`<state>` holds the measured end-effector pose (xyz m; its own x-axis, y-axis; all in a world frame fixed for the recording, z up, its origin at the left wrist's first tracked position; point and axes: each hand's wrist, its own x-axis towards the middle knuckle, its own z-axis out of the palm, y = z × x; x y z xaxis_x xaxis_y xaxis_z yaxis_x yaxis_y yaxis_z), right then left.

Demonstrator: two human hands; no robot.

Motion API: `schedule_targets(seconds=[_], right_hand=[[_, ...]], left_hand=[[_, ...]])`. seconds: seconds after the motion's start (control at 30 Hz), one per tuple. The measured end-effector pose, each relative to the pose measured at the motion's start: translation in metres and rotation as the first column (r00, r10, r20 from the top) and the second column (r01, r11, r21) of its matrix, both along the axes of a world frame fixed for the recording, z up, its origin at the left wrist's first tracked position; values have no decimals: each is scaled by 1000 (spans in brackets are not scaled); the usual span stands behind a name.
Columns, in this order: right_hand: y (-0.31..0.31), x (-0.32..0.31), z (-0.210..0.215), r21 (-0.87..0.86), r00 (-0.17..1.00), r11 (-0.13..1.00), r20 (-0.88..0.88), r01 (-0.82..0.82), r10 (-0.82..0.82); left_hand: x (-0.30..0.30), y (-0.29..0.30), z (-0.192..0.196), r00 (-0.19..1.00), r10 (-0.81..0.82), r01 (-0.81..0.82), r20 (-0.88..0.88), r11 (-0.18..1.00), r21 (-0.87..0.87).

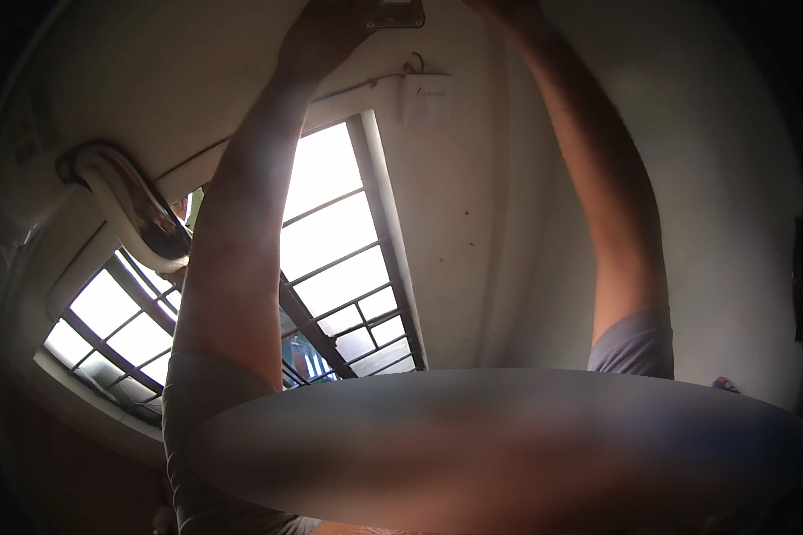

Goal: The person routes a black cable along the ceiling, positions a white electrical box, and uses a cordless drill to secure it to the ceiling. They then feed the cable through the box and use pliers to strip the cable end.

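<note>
Both of my arms stretch up toward the upper edge of the head view. My left hand [323, 40] is dim and partly cut off by that edge; its fingers do not show clearly. Right beside it, seeming to touch it, is a small dark-framed plate [396, 16] with rounded corners and a pale middle, also cut off. Only the wrist and lower part of my right hand [509, 7] come into view, a little apart from the plate, with its fingers out of the picture. Grey short sleeves cover both upper arms. A blurred oval hides the lower middle.
A barred window [339, 214] with bright panes stands behind my left arm, and another barred window [120, 312] lies farther left. Near it a thick curved shiny pipe [129, 209] runs along the wall. A white box [428, 98] hangs on the pale wall [473, 294].
</note>
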<state>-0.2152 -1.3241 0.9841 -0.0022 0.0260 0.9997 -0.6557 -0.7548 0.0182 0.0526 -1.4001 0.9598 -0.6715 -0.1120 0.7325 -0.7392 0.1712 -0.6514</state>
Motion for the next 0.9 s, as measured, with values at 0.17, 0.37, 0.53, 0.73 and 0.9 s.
schedule_targets(seconds=[0.17, 0.37, 0.53, 0.73, 0.9], right_hand=[[-42, 23, 1, -25, 938, 975, 268, -219, 218], [-57, 32, 1, -267, 948, 960, 277, -82, 158], [-36, 3, 9, -509, 875, 737, 69, 444, -479], [-38, 0, 12, -587, 910, 741, -16, 326, -413], [-34, 0, 4, -502, 966, 852, -109, 149, -233]], left_hand=[[0, 0, 0, 998, -56, 56, 2, 998, 28], [-3, 1, 1, 992, -121, 120, 20, 991, 66], [-3, 1, 1, 989, -143, 142, 23, 988, 68], [-5, 0, -3, 986, -167, 166, 7, 984, 59], [-5, 3, -7, 983, -185, 185, -6, 981, 51]])
